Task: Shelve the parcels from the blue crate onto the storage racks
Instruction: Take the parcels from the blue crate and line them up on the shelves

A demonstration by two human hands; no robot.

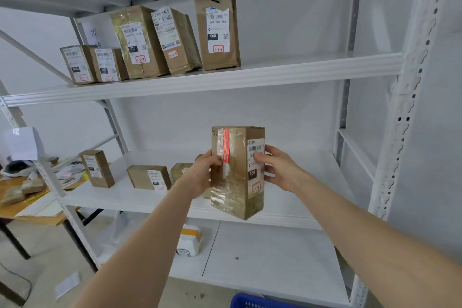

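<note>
Many parcels [220, 30] already stand on the racks [312, 67], and the left hand [203, 174] and right hand [278, 169] hold one more brown box [237, 182] at the middle shelf's [307, 182] front edge, not yet let go

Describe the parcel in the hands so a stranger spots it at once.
Find the white storage rack, then the lower shelf of the two holding brown boxes. At that shelf's front edge a tall brown parcel is held upright, gripped by the left hand and right hand. Only it is hand-held and bears a red strip.
</note>
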